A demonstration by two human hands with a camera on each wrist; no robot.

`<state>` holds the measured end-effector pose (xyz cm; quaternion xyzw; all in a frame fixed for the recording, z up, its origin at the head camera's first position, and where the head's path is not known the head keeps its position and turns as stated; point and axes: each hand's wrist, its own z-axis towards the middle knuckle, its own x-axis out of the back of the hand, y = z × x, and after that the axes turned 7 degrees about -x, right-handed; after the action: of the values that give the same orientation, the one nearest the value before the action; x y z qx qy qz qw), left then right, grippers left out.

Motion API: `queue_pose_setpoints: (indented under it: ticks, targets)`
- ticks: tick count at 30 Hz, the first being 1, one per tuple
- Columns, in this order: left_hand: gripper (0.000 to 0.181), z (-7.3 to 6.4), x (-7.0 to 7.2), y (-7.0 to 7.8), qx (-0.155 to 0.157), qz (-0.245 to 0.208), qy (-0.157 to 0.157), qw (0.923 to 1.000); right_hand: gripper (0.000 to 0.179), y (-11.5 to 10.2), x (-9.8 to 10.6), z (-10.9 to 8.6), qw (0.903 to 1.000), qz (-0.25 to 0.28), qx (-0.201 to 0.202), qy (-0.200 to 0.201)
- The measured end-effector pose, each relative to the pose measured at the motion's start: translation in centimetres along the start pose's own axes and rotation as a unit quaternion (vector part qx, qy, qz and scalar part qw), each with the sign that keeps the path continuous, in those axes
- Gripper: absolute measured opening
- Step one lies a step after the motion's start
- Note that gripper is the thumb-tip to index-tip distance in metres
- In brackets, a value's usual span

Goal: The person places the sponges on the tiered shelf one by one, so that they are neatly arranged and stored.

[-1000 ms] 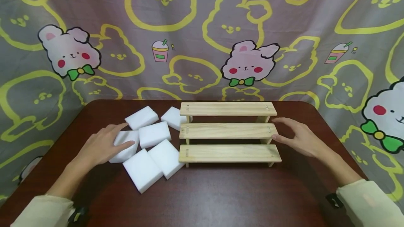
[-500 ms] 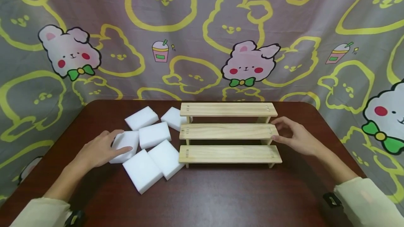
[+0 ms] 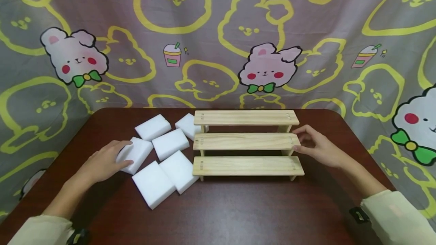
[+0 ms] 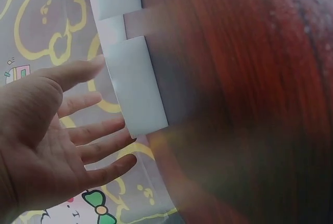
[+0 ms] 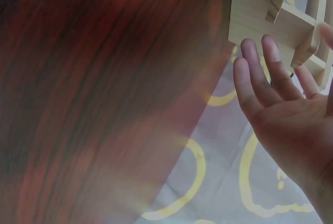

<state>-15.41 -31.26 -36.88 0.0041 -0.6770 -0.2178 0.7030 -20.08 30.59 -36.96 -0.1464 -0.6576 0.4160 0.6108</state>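
At the left of the table, in the head view, my left hand [image 3: 103,162] rests its fingers and thumb on a white sponge block [image 3: 137,154]. In the left wrist view those fingers are spread and nearly straight beside the block [image 4: 136,88]. Several more white blocks [image 3: 153,182] lie close by, some touching one another. A three-tier wooden rack [image 3: 245,141] stands right of them. My right hand [image 3: 318,146] is at the rack's right end, thumb and fingers by the middle shelf. In the right wrist view its fingers [image 5: 250,86] extend near the rack's side; contact is unclear.
The dark reddish-brown table [image 3: 238,211] has rounded far corners. A grey curtain [image 3: 211,44] with yellow outlines and rabbit faces hangs right behind it. One white block [image 3: 186,126] at the back is partly hidden behind the rack's left end.
The left hand has drawn back slightly, and the block under it has turned, with its far end swinging right. The neighbouring block has shifted slightly right and back. Right hand and rack look almost unchanged.
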Motion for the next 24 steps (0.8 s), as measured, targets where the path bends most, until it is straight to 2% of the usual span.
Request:
queue_pose_setpoints:
  ticks: [7, 19, 24]
  targets:
    - [0.087, 0.04, 0.04, -0.04, 0.041, 0.016, -0.032, 0.9985, 0.042, -0.08, -0.02, 0.12, 0.9999, 0.007, 0.001, -0.008]
    - [0.094, -0.14, 0.55, -0.63, 0.054, 0.032, -0.058, 0.9964, 0.046, 0.08, -0.04, 0.01, 0.998, 0.052, -0.012, -0.035]
    - [0.089, -0.19, 0.77, -0.97, 0.054, 0.028, -0.065, 0.996, 0.047, 0.21, -0.01, -0.04, 0.9975, 0.055, -0.02, -0.038]
